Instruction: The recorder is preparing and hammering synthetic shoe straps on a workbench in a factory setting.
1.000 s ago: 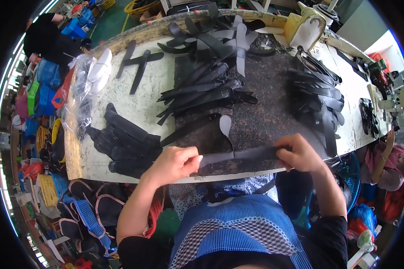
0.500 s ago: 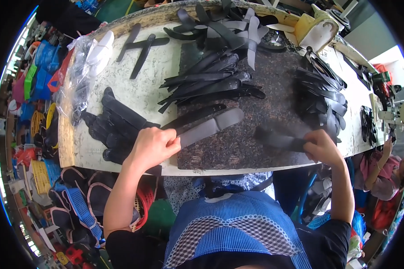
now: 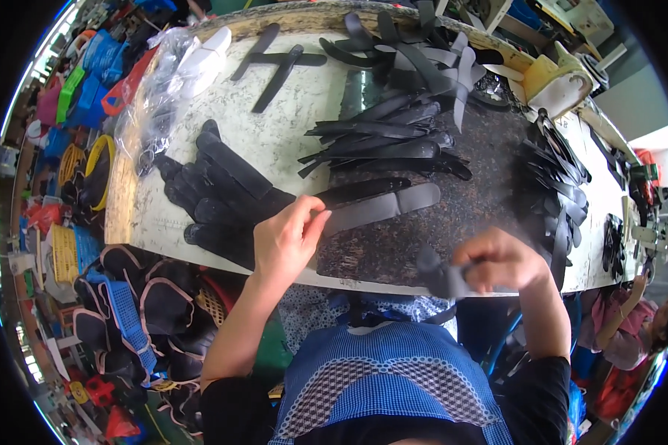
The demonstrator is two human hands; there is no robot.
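Note:
My left hand (image 3: 286,236) is closed in a pinch at the near-left end of a flat grey strip (image 3: 382,209). That strip has a seam across it and a rounded far end, and it lies on a dark speckled slab (image 3: 393,256). Just behind it rests a black strip (image 3: 367,190). My right hand (image 3: 501,259), smeared by motion, is closed around a dark, bent strip (image 3: 441,278) low over the slab's front edge. Left of my left hand lies a fanned stack of black strips (image 3: 226,178).
A pile of black strips (image 3: 393,137) lies mid-slab, with loose crossed strips (image 3: 416,59) behind. Another bundle (image 3: 560,185) stands right. Beyond it are a yellowed container (image 3: 560,85) and a co-worker's arm (image 3: 623,319). Clear plastic wrap (image 3: 156,111) lines the left table edge.
The view has shifted, so the table appears farther right. My right hand has brought its strip nearer the table's front edge. My left hand stays at the grey strip's end, its fingers slightly straighter.

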